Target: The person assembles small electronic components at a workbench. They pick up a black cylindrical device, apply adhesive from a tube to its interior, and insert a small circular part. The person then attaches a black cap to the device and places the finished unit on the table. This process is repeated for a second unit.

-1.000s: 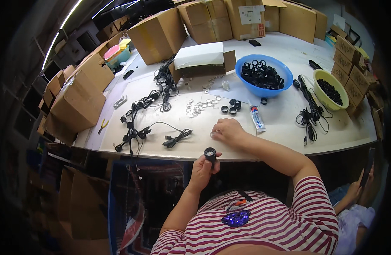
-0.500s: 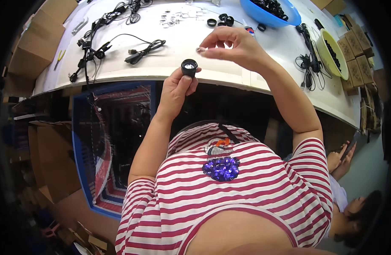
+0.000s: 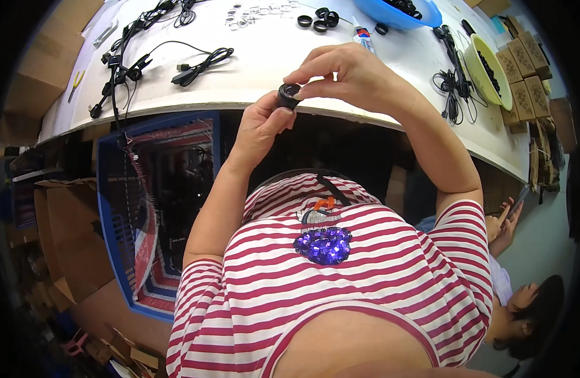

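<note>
My left hand (image 3: 268,121) grips a short black cylinder (image 3: 286,99), its open round end facing up. It looks like a small lens housing or flashlight head. Over that opening, my right hand (image 3: 340,75) is closed in a pinch, thumb and forefinger at the rim. A small pale, clear-looking piece (image 3: 296,96) shows at the thumb tip, mostly hidden by the fingers. Past my hands, several black rings (image 3: 320,25) lie on the white table (image 3: 252,79). Several small clear round pieces (image 3: 242,17) are spread to their left, and a glue tube (image 3: 363,39) lies to their right.
Coiled black cables (image 3: 208,66) lie on the left, near yellow-handled pliers (image 3: 75,85). A blue bowl (image 3: 397,16) and a yellow basin (image 3: 485,69) hold black parts. Cardboard boxes (image 3: 523,69) stack at right. A blue crate (image 3: 107,208) stands below the table edge. Another person (image 3: 523,309) sits at right.
My right hand has come down and left from above the table, bringing the small clear piece to the cylinder's opening. My left hand has tilted the cylinder slightly. The view has shifted a little.
</note>
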`<action>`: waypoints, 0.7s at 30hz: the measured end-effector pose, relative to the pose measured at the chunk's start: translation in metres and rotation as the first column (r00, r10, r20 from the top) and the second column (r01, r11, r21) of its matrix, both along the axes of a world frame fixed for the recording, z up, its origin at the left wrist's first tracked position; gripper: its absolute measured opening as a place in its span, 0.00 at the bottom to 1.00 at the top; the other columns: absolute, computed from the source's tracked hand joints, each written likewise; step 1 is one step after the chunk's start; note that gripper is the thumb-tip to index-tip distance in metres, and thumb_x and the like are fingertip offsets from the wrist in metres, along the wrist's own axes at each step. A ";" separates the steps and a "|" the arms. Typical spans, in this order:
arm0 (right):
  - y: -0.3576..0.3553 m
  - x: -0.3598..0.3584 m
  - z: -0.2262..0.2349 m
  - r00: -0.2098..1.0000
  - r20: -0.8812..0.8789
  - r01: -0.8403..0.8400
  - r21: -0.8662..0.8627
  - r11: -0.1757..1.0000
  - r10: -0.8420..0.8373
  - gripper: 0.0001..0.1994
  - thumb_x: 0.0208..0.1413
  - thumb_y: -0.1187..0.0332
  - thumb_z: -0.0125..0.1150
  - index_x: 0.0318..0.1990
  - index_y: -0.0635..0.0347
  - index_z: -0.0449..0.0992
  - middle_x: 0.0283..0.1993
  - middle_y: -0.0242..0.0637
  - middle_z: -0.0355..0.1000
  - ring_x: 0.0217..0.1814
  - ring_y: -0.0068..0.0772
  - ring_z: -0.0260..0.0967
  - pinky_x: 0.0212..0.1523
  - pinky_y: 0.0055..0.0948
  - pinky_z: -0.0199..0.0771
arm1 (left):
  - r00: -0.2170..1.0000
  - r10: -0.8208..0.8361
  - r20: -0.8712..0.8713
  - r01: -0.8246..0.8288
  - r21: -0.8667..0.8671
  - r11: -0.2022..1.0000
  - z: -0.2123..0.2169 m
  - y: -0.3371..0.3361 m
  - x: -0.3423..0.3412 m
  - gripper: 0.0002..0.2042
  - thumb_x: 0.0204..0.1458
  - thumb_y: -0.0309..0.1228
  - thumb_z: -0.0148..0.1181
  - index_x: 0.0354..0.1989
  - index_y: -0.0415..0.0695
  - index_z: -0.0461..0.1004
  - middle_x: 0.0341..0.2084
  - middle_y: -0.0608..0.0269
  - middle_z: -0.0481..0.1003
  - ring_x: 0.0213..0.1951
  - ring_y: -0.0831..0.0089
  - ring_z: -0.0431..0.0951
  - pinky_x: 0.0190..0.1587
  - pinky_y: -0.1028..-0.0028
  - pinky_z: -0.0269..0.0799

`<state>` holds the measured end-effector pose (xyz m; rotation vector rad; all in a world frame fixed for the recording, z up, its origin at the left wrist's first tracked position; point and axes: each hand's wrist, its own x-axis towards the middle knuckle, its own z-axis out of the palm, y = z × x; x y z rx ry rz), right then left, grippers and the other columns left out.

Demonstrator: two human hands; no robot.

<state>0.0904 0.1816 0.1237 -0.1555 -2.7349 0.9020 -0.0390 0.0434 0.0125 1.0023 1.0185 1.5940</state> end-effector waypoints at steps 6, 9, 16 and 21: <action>0.004 0.003 0.002 0.996 0.058 0.073 -0.008 0.997 -0.072 0.16 0.46 0.60 0.62 0.43 0.55 0.76 0.33 0.36 0.74 0.31 0.29 0.69 0.31 0.26 0.68 | 1.000 0.008 -0.023 -0.009 -0.052 0.999 -0.002 0.000 0.002 0.13 0.54 0.36 0.51 0.43 0.40 0.69 0.18 0.71 0.64 0.21 0.84 0.57 0.24 0.84 0.51; 0.037 -0.001 -0.003 0.971 0.019 0.239 -0.059 0.969 -0.238 0.18 0.47 0.60 0.62 0.45 0.58 0.75 0.33 0.35 0.74 0.31 0.25 0.68 0.32 0.24 0.68 | 1.000 0.026 -0.009 -0.026 -0.060 0.998 -0.001 0.000 0.000 0.15 0.55 0.37 0.50 0.44 0.39 0.69 0.17 0.71 0.62 0.20 0.84 0.55 0.24 0.83 0.49; 0.102 -0.070 -0.059 0.900 0.126 0.310 0.488 0.816 -0.417 0.17 0.50 0.65 0.53 0.50 0.54 0.68 0.46 0.45 0.67 0.46 0.48 0.67 0.44 0.42 0.68 | 0.988 0.124 -0.094 -0.140 -0.197 0.970 0.005 -0.009 -0.005 0.13 0.56 0.33 0.45 0.42 0.37 0.69 0.17 0.70 0.65 0.19 0.84 0.59 0.21 0.84 0.53; 0.112 -0.075 -0.068 0.881 0.196 0.235 0.607 0.759 -0.430 0.16 0.49 0.73 0.46 0.46 0.55 0.71 0.41 0.43 0.69 0.46 0.44 0.67 0.44 0.38 0.68 | 0.997 0.070 0.021 -0.068 -0.104 0.992 0.003 -0.007 -0.010 0.11 0.57 0.31 0.46 0.42 0.38 0.69 0.17 0.70 0.64 0.19 0.84 0.58 0.22 0.84 0.52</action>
